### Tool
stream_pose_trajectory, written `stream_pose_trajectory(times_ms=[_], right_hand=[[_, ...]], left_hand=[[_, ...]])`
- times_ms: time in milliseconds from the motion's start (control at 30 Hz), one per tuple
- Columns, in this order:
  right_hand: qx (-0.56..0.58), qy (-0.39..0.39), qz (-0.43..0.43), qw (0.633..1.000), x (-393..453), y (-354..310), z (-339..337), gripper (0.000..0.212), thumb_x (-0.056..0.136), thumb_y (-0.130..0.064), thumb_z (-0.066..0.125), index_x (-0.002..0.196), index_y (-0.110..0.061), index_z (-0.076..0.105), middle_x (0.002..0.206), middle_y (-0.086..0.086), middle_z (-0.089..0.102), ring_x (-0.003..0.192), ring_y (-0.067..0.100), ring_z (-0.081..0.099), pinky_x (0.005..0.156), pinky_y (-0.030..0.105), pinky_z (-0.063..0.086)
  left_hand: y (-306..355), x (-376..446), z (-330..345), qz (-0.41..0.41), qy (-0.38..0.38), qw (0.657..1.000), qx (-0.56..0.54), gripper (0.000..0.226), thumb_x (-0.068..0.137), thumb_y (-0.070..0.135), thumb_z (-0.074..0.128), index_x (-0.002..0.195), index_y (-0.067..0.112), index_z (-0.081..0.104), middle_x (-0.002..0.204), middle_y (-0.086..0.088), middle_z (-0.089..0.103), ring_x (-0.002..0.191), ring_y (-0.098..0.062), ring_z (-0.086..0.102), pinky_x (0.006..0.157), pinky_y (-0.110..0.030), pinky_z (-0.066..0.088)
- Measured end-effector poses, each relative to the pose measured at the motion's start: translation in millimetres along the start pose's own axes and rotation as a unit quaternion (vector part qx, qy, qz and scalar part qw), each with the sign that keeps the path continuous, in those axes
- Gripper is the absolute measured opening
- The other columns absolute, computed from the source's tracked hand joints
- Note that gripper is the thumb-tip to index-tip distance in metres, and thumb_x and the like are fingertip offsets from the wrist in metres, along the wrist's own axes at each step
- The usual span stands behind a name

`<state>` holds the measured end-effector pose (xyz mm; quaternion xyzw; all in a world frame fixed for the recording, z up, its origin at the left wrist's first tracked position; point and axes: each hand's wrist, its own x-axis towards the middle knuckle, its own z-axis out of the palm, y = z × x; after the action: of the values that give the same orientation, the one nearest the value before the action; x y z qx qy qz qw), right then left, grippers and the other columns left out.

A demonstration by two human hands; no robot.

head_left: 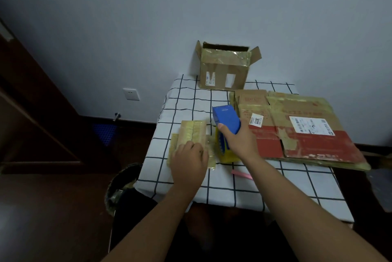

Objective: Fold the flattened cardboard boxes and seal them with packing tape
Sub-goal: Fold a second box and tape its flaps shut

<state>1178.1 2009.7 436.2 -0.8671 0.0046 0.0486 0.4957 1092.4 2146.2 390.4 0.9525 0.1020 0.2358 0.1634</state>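
Observation:
A small, tape-covered cardboard box (192,134) lies on the left part of the checked tablecloth (222,185). My left hand (188,160) presses flat on its near end. My right hand (237,141) grips a blue tape dispenser (226,120) with a yellowish tape roll (224,151), held just right of the small box. A stack of flattened cardboard boxes (301,128) with red print and white labels lies on the right side of the table.
An open cardboard box (224,71) stands at the back of the table against the wall. A pink strip (241,174) lies on the cloth near my right forearm. A dark bin (121,187) stands on the floor left of the table.

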Motion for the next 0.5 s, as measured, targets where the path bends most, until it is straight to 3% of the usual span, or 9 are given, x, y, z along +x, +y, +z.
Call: stream_pose_trajectory(times_ms=[100,267,500], right_hand=[[-0.011,0.000,-0.006,1.000,0,5,4,0.059,0.090,-0.051,0.065,0.132,-0.015,0.045,0.105,-0.001,0.056,0.086,0.018,0.056,0.058,0.023,0.040],[-0.015,-0.013,-0.007,1.000,1,6,5,0.063,0.089,-0.051,0.066,0.134,-0.014,0.043,0.111,0.001,0.058,0.093,0.021,0.057,0.071,0.030,0.043],[0.016,0.001,-0.002,1.000,-9,2,9,0.056,0.083,-0.050,0.073,0.124,-0.023,0.045,0.101,-0.011,0.053,0.083,0.005,0.054,0.062,0.020,0.042]], left_hand=[[6,3,5,-0.001,0.008,0.999,0.042,0.019,0.075,0.025,0.073,0.068,0.019,0.056,0.069,0.003,0.053,0.064,-0.020,0.051,0.061,-0.030,0.029],[5,0,10,0.027,-0.002,0.997,0.078,0.020,0.067,0.022,0.074,0.076,0.017,0.058,0.075,0.001,0.055,0.067,-0.021,0.051,0.062,-0.033,0.036],[-1,-5,5,0.063,-0.004,0.996,0.064,0.019,0.070,0.020,0.076,0.079,0.017,0.060,0.076,0.001,0.057,0.067,-0.019,0.053,0.062,-0.033,0.041]])
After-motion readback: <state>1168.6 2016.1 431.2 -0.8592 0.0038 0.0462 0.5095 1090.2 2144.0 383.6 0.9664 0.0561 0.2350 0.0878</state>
